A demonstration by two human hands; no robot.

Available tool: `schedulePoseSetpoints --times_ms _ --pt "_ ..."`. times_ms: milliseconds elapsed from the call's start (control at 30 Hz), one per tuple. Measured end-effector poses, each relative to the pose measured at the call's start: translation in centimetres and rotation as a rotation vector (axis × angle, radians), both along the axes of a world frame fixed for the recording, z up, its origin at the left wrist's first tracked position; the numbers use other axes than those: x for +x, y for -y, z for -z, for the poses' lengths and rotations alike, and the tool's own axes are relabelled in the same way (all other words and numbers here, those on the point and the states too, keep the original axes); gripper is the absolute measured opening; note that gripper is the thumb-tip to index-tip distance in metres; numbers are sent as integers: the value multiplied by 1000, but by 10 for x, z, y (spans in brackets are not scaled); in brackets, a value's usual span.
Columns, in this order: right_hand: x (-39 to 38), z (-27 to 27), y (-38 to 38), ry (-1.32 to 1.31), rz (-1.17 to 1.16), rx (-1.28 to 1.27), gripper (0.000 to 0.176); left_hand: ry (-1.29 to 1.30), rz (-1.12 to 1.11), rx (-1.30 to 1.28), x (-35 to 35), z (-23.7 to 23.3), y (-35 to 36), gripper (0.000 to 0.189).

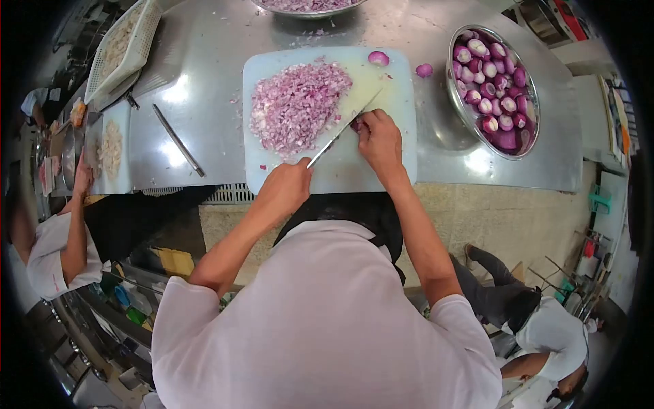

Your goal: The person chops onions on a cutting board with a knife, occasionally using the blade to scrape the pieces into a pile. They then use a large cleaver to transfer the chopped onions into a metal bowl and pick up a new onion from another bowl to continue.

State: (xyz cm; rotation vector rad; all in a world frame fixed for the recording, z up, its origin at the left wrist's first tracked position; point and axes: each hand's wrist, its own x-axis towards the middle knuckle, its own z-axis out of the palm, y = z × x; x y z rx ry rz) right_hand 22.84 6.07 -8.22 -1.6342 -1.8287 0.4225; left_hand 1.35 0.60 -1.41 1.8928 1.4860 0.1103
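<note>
My left hand (285,189) is closed around the handle of a knife (334,139), whose blade runs diagonally up and right across the white cutting board (388,174). Beside the blade, the fingers of my right hand (380,142) are bent together over a piece of red onion (355,125), mostly hidden under them. A broad heap of chopped red onion (296,105) covers the board's left part. One peeled red onion (378,58) lies at the board's top edge, and a second small onion (424,70) rests on the metal table just off the board.
On the right stands a steel bowl (528,146) of peeled onions. Another bowl (310,12) of chopped onion is at the top. A metal rod-like tool (178,141) and white basket (146,42) are left. A co-worker (65,245) works at left; another person (552,330) bends at lower right.
</note>
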Motion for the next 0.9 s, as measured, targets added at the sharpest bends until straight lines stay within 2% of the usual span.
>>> schedulePoseSetpoints --times_ms 100,167,300,367,500,600,900 --pt "2 0 8 -40 -3 10 10 21 8 39 -1 -11 7 20" --pt "-1 4 9 -57 25 65 10 19 30 56 -6 8 4 21" --pt "0 7 16 -63 50 94 9 -4 56 47 -5 -11 4 24" --pt "-2 9 13 -89 69 125 8 -2 61 49 -7 7 5 23" --pt "0 13 15 -54 72 138 8 -25 74 10 -7 -11 0 23" --pt "-3 13 13 -89 74 174 9 18 85 48 -6 -2 4 21" --pt "-5 15 19 -128 87 136 11 -9 125 -9 -9 -2 -5 20"
